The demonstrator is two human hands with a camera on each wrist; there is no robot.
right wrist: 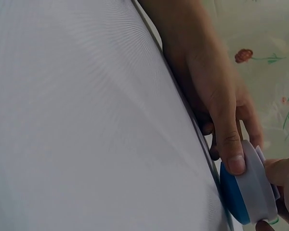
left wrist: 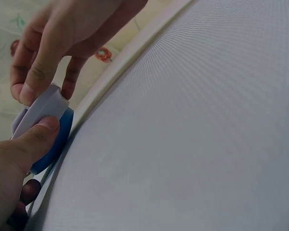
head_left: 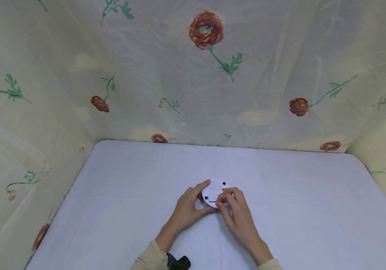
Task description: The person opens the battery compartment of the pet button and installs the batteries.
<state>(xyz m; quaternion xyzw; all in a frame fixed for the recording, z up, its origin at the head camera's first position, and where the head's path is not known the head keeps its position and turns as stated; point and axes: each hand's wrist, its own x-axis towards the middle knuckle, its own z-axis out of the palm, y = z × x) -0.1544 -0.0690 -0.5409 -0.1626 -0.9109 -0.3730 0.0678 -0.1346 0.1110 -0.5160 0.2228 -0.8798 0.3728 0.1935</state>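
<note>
A round device (head_left: 215, 184) with a white back and a blue front (left wrist: 62, 137) is held just above the table, back side up. Its back shows a speaker grille of small holes, dark round spots and a rectangular cover (head_left: 213, 198). My left hand (head_left: 186, 210) grips the device by its rim, thumb near me and fingers on the far side. With thumb and fingertips, my right hand (head_left: 239, 213) pinches at the right end of the cover, hiding that end. A thin flap (right wrist: 260, 153) stands out from the white back in the right wrist view.
A white cloth covers the table (head_left: 297, 202). Flower-patterned curtains (head_left: 138, 67) hang behind it and along both sides. A black object (head_left: 179, 262) sits by the left sleeve at the bottom edge.
</note>
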